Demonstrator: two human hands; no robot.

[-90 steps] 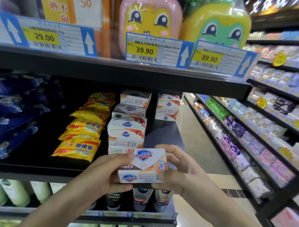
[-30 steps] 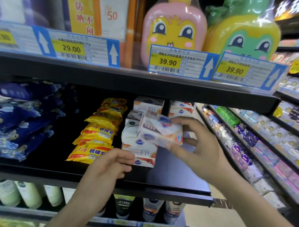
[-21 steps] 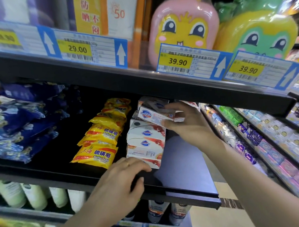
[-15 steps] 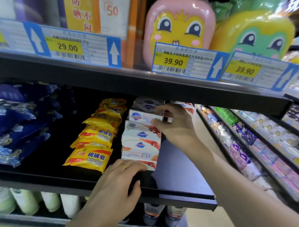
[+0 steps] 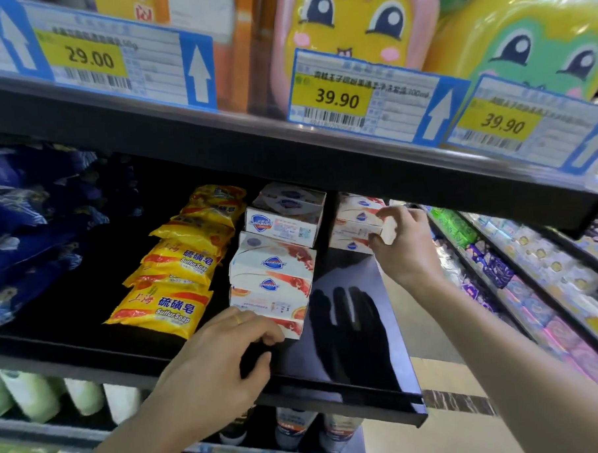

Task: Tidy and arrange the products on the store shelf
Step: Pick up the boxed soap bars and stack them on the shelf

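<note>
A row of white Safeguard soap boxes [image 5: 272, 272] runs front to back on the black shelf [image 5: 362, 367]. One box with a blue logo [image 5: 279, 225] lies on top, towards the back. My left hand [image 5: 224, 363] is at the shelf's front edge, its loosely curled fingers touching the lower front of the frontmost box [image 5: 288, 324]. My right hand [image 5: 404, 245] reaches to a smaller stack of soap boxes [image 5: 355, 246] at the back right. It grips one box of that stack [image 5: 357, 229] by its right end, between thumb and fingers.
Yellow sulfur soap packs [image 5: 164, 307] lie left of the boxes, with dark blue bags [image 5: 26, 221] further left. The upper shelf's edge [image 5: 253, 149] with price tags hangs low overhead. Pale bottles [image 5: 31, 399] stand below. More shelving [image 5: 532, 267] lines the aisle on the right.
My right hand set the box it carried on top of the middle row, then moved right to the back-right stack. My left hand's fingers came up from the shelf edge to the front box.
</note>
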